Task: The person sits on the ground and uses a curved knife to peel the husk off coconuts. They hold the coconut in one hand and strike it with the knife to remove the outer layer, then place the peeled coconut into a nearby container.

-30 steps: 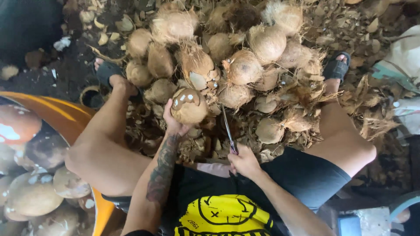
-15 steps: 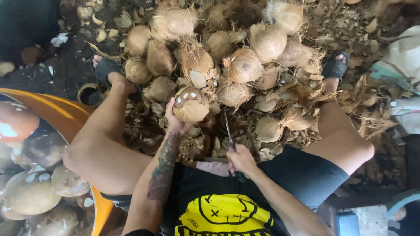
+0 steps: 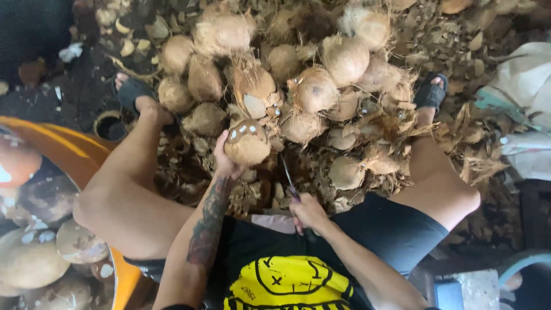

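My left hand grips a brown husked coconut with white chipped spots, held up in front of my chest. My right hand is closed around the handle of a dark knife, whose blade points up toward the coconut, a little to its right and below it. Beyond both hands lies a heap of fibrous coconuts. I sit with knees apart, feet in dark sandals at either side of the heap.
An orange tub at the left holds several peeled coconuts in water. Husk scraps cover the ground around the heap. A white sack lies at the right, and a small dark ring-shaped object sits beside my left foot.
The coconut in my left hand has shifted slightly and turned. My right hand with the knife stays close below it, blade angle changing a little.
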